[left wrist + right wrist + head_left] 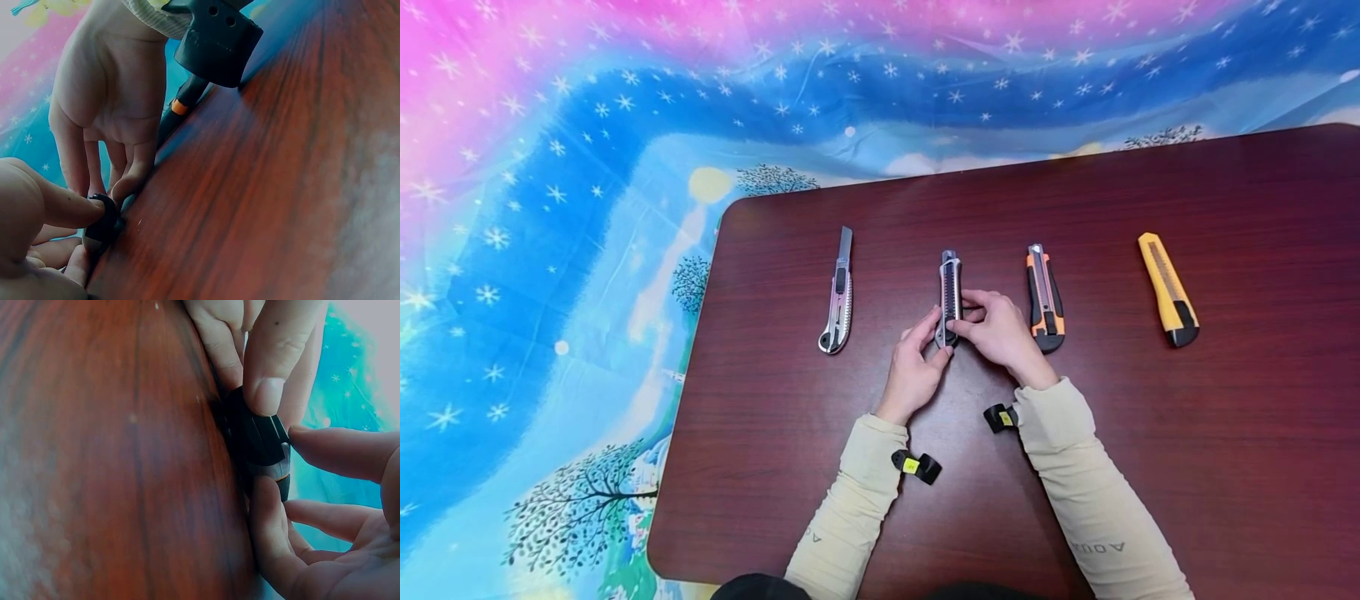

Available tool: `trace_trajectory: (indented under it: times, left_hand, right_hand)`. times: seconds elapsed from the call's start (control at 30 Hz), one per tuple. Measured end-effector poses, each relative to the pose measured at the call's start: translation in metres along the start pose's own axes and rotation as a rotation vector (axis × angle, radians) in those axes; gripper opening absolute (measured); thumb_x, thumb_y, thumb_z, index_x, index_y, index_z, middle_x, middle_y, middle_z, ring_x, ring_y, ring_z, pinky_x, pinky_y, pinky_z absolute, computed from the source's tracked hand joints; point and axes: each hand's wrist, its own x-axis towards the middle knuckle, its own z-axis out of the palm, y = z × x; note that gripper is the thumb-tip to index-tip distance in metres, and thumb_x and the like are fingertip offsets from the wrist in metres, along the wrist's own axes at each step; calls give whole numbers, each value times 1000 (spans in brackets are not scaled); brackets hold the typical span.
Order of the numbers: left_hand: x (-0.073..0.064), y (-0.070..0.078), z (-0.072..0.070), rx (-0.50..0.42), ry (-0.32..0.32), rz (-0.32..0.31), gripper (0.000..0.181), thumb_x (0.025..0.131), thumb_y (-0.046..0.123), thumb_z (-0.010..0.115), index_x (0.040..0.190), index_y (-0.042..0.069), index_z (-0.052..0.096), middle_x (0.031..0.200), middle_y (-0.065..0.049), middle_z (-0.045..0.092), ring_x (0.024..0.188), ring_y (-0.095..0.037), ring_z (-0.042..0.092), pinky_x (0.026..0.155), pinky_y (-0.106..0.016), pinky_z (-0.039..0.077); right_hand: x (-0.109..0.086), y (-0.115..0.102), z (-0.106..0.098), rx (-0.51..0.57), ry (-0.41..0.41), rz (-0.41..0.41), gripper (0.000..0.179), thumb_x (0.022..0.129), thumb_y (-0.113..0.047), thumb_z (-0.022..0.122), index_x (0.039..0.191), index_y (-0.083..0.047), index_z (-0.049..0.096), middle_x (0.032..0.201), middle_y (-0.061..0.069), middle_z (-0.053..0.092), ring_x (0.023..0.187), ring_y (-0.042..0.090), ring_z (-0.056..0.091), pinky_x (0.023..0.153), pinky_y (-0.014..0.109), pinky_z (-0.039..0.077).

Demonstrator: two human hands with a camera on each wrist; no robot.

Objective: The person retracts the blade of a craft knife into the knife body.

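A silver-grey and black box cutter (951,283) lies on the table, its tip pointing toward the far edge. My left hand (916,371) pinches its near end from the left, the thumb on the black end cap. From the right, my right hand (998,332) holds the body, with the thumb on the lower part of the cutter. Both wrist views show the dark end of the box cutter (103,228) (257,440) between the fingers of the two hands, low against the table. Part of the cutter's body is hidden behind the fingers.
A silver cutter (841,292) with its blade out lies to the left. Right of my hands are an orange and black cutter (1043,296) and, farther off, a yellow one (1167,287). The brown table (775,467) meets a patterned cloth (625,150) behind and left.
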Motion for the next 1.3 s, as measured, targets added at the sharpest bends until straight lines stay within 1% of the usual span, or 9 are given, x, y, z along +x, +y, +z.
trace_trajectory:
  times: [0.23,0.4,0.6,0.63,0.77,0.83,0.87,1.07,1.3]
  left_hand:
    - [0,-1,0,27,0,2,57,86,-3,65,140,4,49,144,-14,50,127,-30,51,108,-28,46]
    - [0,-1,0,20,0,0,58,85,-3,66,140,4,49,143,-15,50,128,-29,50,108,-27,45]
    - [0,1,0,-16,2,11,58,84,-6,66,139,0,49,143,-18,49,128,-33,49,109,-33,45]
    - [-1,5,0,-16,2,8,58,84,-8,66,139,-2,48,143,-19,49,128,-35,49,109,-35,45]
    - [-1,5,-1,0,-8,11,57,85,-7,64,139,-2,48,145,-19,47,128,-34,51,109,-35,44]
    - [-1,4,-2,3,-14,17,57,86,-7,63,140,0,48,146,-17,47,128,-32,52,109,-33,44]
    - [0,-1,-1,2,-17,26,57,86,-5,63,140,2,48,147,-16,46,128,-30,52,109,-32,44]
    - [0,-2,-1,-9,-20,35,55,86,-6,64,139,1,49,148,-14,45,133,-29,46,110,-27,43]
    - [0,-1,-1,2,-20,11,56,85,-4,65,138,2,51,149,-12,45,134,-27,43,110,-22,42]
  right_hand:
    - [1,1,0,-7,-1,4,58,84,-16,71,135,5,51,122,20,63,98,30,65,85,38,51]
    - [1,2,0,-6,4,0,59,84,-16,71,135,6,50,122,21,62,98,31,65,86,38,51]
    - [1,1,0,-15,5,-10,59,84,-15,71,134,6,50,120,21,62,96,30,64,84,36,50]
    - [1,1,0,-18,4,-11,59,84,-14,71,134,6,50,120,21,61,96,30,64,84,36,50]
    - [1,1,-1,-26,-1,-12,58,84,-14,70,135,6,50,121,21,61,96,30,63,85,37,48]
    - [1,1,0,-32,-4,-10,58,85,-15,70,136,5,49,122,20,60,95,29,63,84,36,48]
    - [1,1,0,-34,-6,-10,58,85,-15,70,136,5,49,123,20,60,95,29,62,83,35,48]
    - [0,0,1,-41,-5,-13,59,86,-17,70,137,4,49,121,20,58,94,29,62,79,31,46]
    - [1,1,0,-47,2,-22,57,86,-17,69,135,5,50,119,20,61,93,29,60,76,29,45]
